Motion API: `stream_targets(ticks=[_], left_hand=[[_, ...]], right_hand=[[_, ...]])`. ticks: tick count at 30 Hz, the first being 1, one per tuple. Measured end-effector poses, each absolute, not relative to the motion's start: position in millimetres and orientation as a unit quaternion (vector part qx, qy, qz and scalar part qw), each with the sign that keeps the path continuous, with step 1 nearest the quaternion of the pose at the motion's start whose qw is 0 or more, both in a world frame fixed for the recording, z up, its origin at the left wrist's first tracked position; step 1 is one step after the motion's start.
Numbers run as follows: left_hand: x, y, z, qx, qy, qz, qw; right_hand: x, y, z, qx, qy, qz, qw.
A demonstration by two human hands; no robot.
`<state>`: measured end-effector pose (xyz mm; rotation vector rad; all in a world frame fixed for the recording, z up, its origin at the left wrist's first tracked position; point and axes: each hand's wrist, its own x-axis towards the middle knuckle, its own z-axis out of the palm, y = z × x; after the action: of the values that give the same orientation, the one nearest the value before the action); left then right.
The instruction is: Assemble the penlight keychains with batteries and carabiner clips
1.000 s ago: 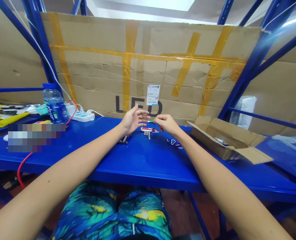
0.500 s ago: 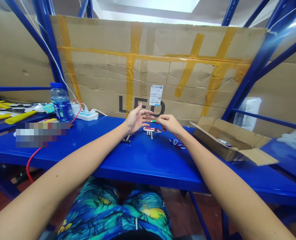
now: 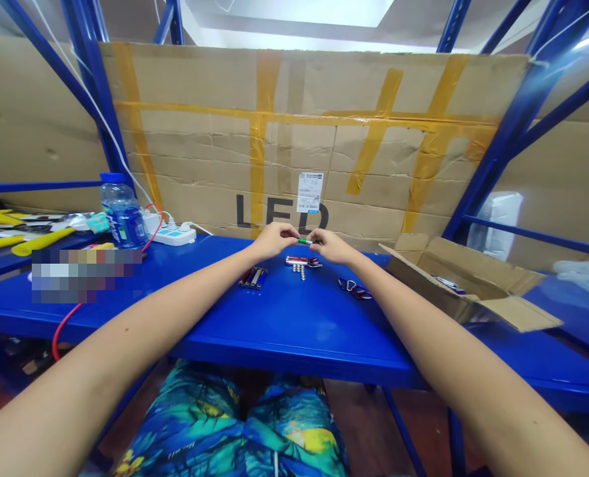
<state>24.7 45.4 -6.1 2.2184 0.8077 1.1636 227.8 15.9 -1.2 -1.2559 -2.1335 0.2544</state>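
Note:
Above the far part of the blue table, a slim green-and-silver tube (image 3: 304,242) is held between my two hands. My left hand (image 3: 276,240) is closed, with fingertips pinching the tube's left end. The right end is in the closed fingers of my right hand (image 3: 328,245), which partly hide it. Just below the hands lie red and silver tubes with clips (image 3: 303,262) and a group of small round silver pieces (image 3: 299,269). Several dark tubes (image 3: 253,277) lie side by side below my left hand. Near my right forearm is a cluster of carabiners (image 3: 354,288).
An open cardboard box (image 3: 423,285) with a few metallic items stands at the right. To the left are a blue-capped bottle (image 3: 121,212), a white power strip (image 3: 175,234) and a red cable (image 3: 65,324). A large taped cardboard sheet (image 3: 199,146) rises behind the table.
My left hand, open and spread before, has turned and closed onto the left end of the green tube. The right hand still holds it; the dark tubes are now more exposed.

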Motion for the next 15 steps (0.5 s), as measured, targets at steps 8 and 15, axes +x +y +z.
stream_targets(ticks=[8, 15], left_hand=[[27.9, 90.8, -10.9, 0.848, 0.362, 0.343, 0.18], [34.0, 107.2, -19.5, 0.862, 0.383, 0.266, 0.198]], right_hand=[[226.7, 59.4, -4.9, -0.519, -0.837, -0.02, 0.171], [229.6, 65.9, -15.4, -0.51, -0.853, -0.037, 0.102]])
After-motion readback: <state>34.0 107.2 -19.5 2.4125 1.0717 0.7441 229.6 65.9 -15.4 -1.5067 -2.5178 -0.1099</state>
